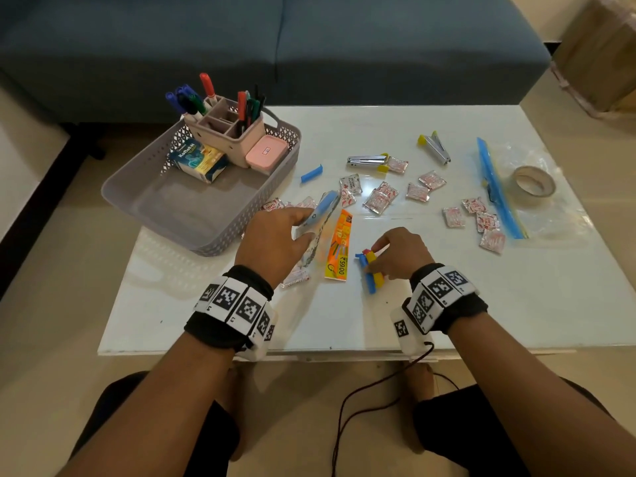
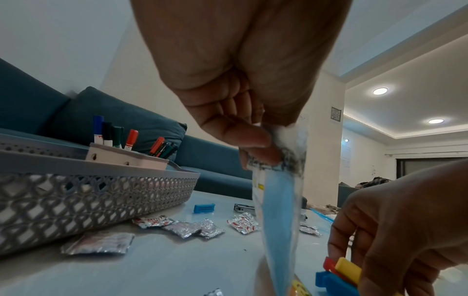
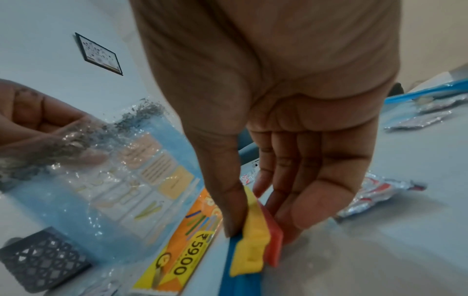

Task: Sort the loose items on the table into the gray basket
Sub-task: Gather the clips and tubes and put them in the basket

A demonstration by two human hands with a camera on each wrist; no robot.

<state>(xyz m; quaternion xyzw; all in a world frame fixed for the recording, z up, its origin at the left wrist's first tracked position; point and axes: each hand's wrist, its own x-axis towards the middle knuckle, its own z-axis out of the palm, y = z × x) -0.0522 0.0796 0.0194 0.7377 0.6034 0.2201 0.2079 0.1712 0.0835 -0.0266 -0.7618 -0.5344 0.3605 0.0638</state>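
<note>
My left hand (image 1: 296,228) pinches one end of a clear plastic packet with a blue card (image 1: 321,210) and holds it above the table, just right of the gray basket (image 1: 220,242). The left wrist view shows the packet (image 2: 278,210) hanging from the left hand (image 2: 255,140), with the basket (image 2: 101,192) on the left. My right hand (image 1: 375,256) pinches a bundle of blue, yellow and red clips (image 1: 371,273) that rests on the table. Its thumb and fingers (image 3: 260,224) close round the clips (image 3: 253,246). An orange price card (image 1: 339,246) lies between the hands.
The basket holds a pink pen holder (image 1: 227,129), a pink box (image 1: 266,153) and a medicine carton (image 1: 199,160). Several foil sachets (image 1: 380,197), two staplers (image 1: 368,160), a blue clip (image 1: 311,174), a zip bag (image 1: 499,191) and a tape roll (image 1: 533,184) lie on the table. A blue sofa (image 1: 275,46) stands behind it.
</note>
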